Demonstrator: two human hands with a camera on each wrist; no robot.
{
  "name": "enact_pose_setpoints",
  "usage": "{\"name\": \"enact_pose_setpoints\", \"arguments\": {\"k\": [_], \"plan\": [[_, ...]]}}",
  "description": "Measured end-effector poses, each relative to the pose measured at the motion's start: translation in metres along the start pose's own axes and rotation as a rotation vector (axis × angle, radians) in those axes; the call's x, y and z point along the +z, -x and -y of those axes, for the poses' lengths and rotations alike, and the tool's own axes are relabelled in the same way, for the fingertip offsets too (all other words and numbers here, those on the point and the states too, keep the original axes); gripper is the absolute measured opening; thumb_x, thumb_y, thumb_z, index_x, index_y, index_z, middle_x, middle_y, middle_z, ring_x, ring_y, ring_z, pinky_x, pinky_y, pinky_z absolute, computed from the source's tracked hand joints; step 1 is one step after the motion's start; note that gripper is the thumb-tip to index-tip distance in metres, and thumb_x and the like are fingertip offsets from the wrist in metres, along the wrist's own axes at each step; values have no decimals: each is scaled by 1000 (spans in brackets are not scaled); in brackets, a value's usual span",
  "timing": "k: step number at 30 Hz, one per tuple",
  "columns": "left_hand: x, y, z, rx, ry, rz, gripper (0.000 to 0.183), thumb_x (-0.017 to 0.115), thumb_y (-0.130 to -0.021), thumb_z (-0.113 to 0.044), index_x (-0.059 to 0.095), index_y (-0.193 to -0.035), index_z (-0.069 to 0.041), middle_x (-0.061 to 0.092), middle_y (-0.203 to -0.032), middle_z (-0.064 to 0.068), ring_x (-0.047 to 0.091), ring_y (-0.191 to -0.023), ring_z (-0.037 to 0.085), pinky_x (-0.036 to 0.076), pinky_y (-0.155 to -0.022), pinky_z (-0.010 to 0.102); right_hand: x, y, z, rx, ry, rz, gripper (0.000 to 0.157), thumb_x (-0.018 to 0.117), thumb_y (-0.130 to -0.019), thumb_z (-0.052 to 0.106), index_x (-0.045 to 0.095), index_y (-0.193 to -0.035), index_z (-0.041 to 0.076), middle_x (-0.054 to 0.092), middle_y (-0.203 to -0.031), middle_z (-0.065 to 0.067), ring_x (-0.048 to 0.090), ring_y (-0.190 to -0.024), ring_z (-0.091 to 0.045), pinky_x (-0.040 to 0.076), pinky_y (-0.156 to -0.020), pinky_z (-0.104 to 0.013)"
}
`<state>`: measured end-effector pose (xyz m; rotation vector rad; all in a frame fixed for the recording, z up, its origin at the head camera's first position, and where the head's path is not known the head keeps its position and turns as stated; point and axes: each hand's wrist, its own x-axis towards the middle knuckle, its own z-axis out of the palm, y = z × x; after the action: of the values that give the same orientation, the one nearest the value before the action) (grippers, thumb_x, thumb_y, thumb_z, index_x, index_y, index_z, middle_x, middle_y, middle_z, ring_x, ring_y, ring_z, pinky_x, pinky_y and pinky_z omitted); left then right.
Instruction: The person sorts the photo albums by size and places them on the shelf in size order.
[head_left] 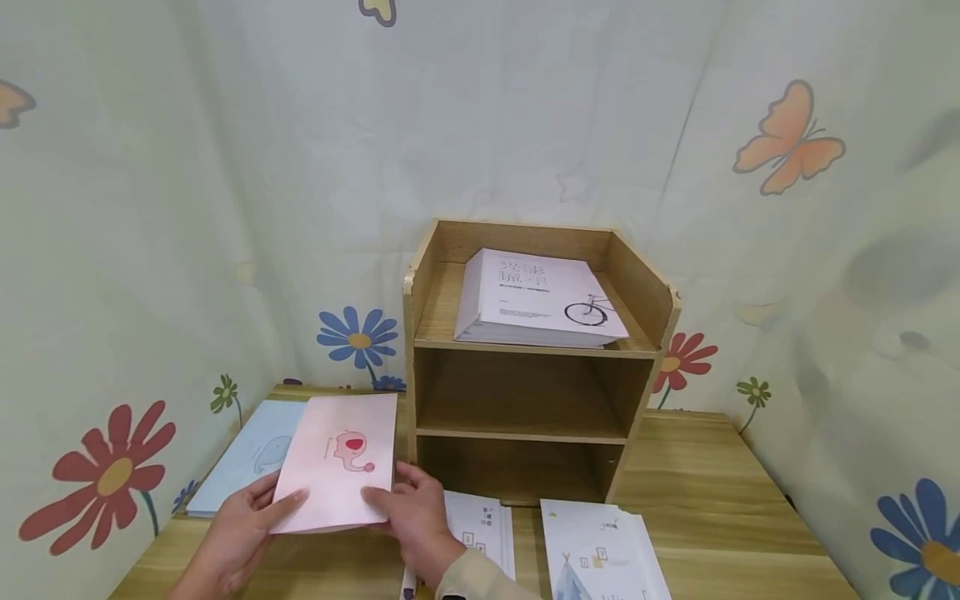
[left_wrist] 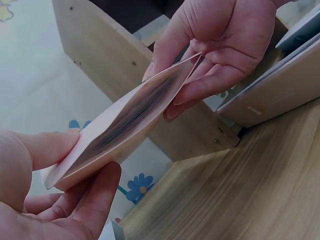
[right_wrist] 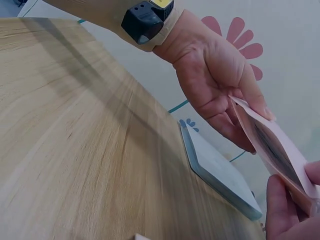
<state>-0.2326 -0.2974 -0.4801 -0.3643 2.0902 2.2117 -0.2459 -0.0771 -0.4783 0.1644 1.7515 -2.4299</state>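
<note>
Both hands hold a pink notebook with a red elephant on its cover, raised above the table's left part. My left hand pinches its lower left corner, thumb on the cover and fingers beneath. On the right edge, my right hand grips it the same way. Seen end-on in the left wrist view, the notebook bows slightly, its covers parted around the pages. Behind and left of it, a light blue notebook with a whale drawing lies on the table, partly covered in the head view.
A wooden three-level shelf stands at the back, a thick stack of white books on its top. In front lie white booklets partly behind the right hand, and more white booklets to the right. A patterned curtain surrounds the wooden table.
</note>
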Motion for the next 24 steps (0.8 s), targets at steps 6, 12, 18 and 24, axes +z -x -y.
{"name": "enact_pose_setpoints", "arguments": {"k": [6, 12, 18, 24], "plan": [[2, 8, -1, 0, -15, -6, 96, 75, -95, -21, 11, -161, 6, 27, -162, 33, 67, -102, 7, 60, -92, 30, -5, 4, 4, 27, -23, 34, 77, 85, -78, -2, 50, -147, 1, 73, -97, -11, 75, -77, -21, 65, -67, -41], [4, 15, -2, -19, -4, 3, 100, 77, -94, -22, 8, -163, 2, 23, -165, 30, 65, -104, 6, 59, -94, 32, -10, 9, 7, 29, -40, 69, 80, 83, -79, -5, 48, -150, 4, 72, -95, -11, 75, -78, -21, 65, -69, -42], [6, 23, -3, -10, -12, 29, 95, 72, -97, -19, 7, -162, 4, 20, -166, 31, 63, -106, 5, 58, -95, 31, -14, 13, 8, 34, -25, 85, 81, 83, -79, -5, 47, -151, 4, 70, -96, -12, 75, -79, -21, 65, -69, -43], [9, 29, -3, 3, -28, 27, 92, 72, -97, -15, 9, -161, 6, 20, -165, 31, 65, -104, 5, 59, -93, 31, -17, 15, 9, 36, 0, 97, 82, 83, -79, -5, 47, -151, 4, 72, -97, -11, 75, -80, -22, 64, -69, -44]]}}
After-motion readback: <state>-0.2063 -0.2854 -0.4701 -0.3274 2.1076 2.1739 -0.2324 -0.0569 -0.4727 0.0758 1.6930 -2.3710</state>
